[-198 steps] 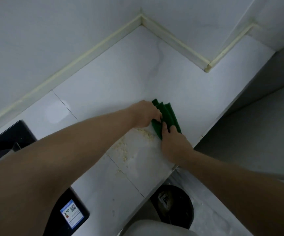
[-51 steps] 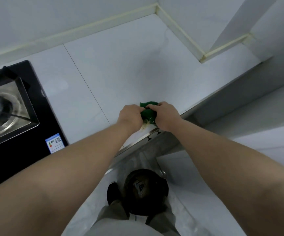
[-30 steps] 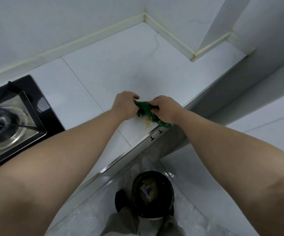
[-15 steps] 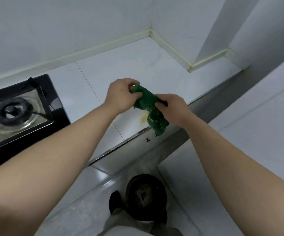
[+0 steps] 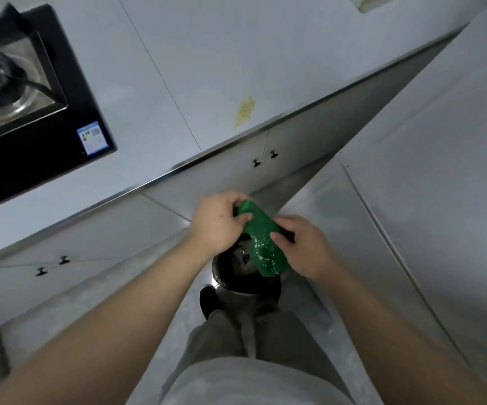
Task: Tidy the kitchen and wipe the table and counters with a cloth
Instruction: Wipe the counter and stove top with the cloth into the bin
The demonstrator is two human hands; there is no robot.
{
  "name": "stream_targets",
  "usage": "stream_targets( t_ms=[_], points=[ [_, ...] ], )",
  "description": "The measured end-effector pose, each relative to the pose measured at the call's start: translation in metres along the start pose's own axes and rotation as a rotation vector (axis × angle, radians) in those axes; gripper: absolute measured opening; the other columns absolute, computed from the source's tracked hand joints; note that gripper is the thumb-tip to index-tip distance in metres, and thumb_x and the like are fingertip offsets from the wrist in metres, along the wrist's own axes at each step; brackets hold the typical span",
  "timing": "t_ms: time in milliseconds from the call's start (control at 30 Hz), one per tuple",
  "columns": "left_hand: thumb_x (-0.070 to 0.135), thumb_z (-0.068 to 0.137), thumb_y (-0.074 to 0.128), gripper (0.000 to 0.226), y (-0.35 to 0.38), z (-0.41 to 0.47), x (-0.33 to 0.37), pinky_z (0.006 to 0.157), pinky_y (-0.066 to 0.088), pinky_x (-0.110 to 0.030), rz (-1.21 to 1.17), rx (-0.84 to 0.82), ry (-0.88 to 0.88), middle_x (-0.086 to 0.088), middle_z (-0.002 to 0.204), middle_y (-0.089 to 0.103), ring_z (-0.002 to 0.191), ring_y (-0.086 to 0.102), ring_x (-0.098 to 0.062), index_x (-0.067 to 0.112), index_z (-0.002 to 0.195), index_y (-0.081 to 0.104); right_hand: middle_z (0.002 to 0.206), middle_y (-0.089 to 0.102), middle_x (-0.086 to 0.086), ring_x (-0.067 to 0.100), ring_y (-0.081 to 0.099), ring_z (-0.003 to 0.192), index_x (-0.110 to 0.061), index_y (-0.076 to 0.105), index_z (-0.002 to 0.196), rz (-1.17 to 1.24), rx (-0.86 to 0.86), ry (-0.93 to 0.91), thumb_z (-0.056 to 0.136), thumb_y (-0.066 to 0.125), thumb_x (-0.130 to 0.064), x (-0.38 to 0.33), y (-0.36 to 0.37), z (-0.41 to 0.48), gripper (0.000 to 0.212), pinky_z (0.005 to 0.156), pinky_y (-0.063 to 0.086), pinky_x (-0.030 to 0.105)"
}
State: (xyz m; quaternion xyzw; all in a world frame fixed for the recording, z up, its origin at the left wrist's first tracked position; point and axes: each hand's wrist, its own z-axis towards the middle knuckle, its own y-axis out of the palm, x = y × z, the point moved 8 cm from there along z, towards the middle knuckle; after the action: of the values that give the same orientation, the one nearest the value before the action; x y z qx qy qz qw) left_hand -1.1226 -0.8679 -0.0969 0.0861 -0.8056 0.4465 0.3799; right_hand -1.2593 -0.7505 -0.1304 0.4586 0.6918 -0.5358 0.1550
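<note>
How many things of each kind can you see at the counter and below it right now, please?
Hands, left hand and right hand: 2
Green cloth: 1
Trash bin: 1
Gas stove: 1
Label sticker: 1
Crumb patch: 1
Cabinet knobs: 4
Total: 11
</note>
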Motion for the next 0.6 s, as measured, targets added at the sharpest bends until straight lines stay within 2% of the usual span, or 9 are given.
stream_targets(
  t_ms=[67, 167, 267, 333, 400, 433, 500, 600],
  points=[
    [0.016, 0.08, 0.077, 0.011, 0.036, 0.006, -0.036, 0.076, 0.055, -0.029, -0.02, -0.044, -0.065, 0.011, 0.084, 0.071, 0.079, 0.067, -0.011, 0.023, 0.09, 0.073, 0.108, 0.057, -0.009, 0.009, 0.056, 0.099, -0.015, 0.07, 0.12, -0.022, 0.01, 0.063, 0.093, 0.067, -0.021, 0.031, 0.029, 0.003, 0.027, 0.088, 0.038, 0.014],
    [0.013, 0.079, 0.074, 0.015, 0.089, 0.026, -0.087, 0.079, 0.056, -0.031, -0.04, -0.108, -0.132, 0.006, 0.09, 0.073, 0.082, 0.067, -0.013, 0.022, 0.092, 0.075, 0.103, 0.064, -0.001, 0.018, 0.061, 0.098, -0.013, 0.071, 0.11, -0.103, 0.019, 0.121, 0.089, 0.07, -0.022, 0.08, 0.077, 0.021, 0.023, 0.09, 0.047, 0.027],
    [0.01, 0.079, 0.07, 0.023, 0.142, 0.052, -0.142, 0.081, 0.057, -0.033, -0.053, -0.16, -0.15, 0.004, 0.095, 0.073, 0.087, 0.067, -0.014, 0.024, 0.096, 0.074, 0.101, 0.068, 0.003, 0.023, 0.062, 0.096, -0.016, 0.072, 0.106, -0.191, -0.009, 0.151, 0.086, 0.072, -0.028, 0.13, 0.13, 0.051, 0.023, 0.085, 0.053, 0.038],
    [0.006, 0.079, 0.067, 0.031, 0.172, 0.067, -0.178, 0.083, 0.054, -0.027, -0.053, -0.175, -0.154, 0.003, 0.102, 0.073, 0.09, 0.064, -0.01, 0.023, 0.104, 0.072, 0.101, 0.068, 0.003, 0.023, 0.062, 0.095, -0.015, 0.071, 0.106, -0.198, -0.017, 0.164, 0.086, 0.073, -0.029, 0.159, 0.164, 0.073, 0.025, 0.082, 0.054, 0.04],
    [0.004, 0.082, 0.063, 0.042, 0.195, 0.08, -0.206, 0.084, 0.044, -0.013, -0.027, -0.184, -0.154, 0.001, 0.114, 0.07, 0.098, 0.061, -0.009, 0.021, 0.12, 0.066, 0.103, 0.066, 0.005, 0.022, 0.061, 0.096, -0.012, 0.068, 0.105, -0.168, -0.02, 0.179, 0.087, 0.072, -0.027, 0.185, 0.197, 0.092, 0.025, 0.082, 0.051, 0.034],
    [0.004, 0.083, 0.062, 0.047, 0.208, 0.085, -0.225, 0.085, 0.038, -0.01, -0.016, -0.186, -0.176, 0.0, 0.12, 0.067, 0.103, 0.06, -0.011, 0.019, 0.127, 0.062, 0.104, 0.065, 0.005, 0.021, 0.06, 0.097, -0.011, 0.066, 0.105, -0.164, -0.031, 0.19, 0.089, 0.071, -0.027, 0.201, 0.218, 0.1, 0.024, 0.08, 0.048, 0.029],
    [0.009, 0.086, 0.062, 0.049, 0.224, 0.088, -0.261, 0.084, 0.035, -0.014, -0.003, -0.17, -0.277, -0.002, 0.123, 0.064, 0.108, 0.057, -0.014, 0.016, 0.134, 0.056, 0.107, 0.062, 0.006, 0.021, 0.059, 0.099, -0.009, 0.064, 0.109, -0.173, -0.088, 0.207, 0.092, 0.067, -0.026, 0.227, 0.257, 0.113, 0.024, 0.076, 0.041, 0.024],
    [0.016, 0.091, 0.061, 0.041, 0.26, 0.071, -0.335, 0.076, 0.038, -0.02, 0.02, -0.172, -0.559, -0.006, 0.122, 0.063, 0.099, 0.055, -0.014, 0.013, 0.131, 0.054, 0.105, 0.061, 0.008, 0.025, 0.059, 0.098, -0.008, 0.063, 0.108, -0.156, -0.106, 0.27, 0.095, 0.064, -0.024, 0.27, 0.302, 0.125, 0.021, 0.078, 0.049, 0.031]
  ],
)
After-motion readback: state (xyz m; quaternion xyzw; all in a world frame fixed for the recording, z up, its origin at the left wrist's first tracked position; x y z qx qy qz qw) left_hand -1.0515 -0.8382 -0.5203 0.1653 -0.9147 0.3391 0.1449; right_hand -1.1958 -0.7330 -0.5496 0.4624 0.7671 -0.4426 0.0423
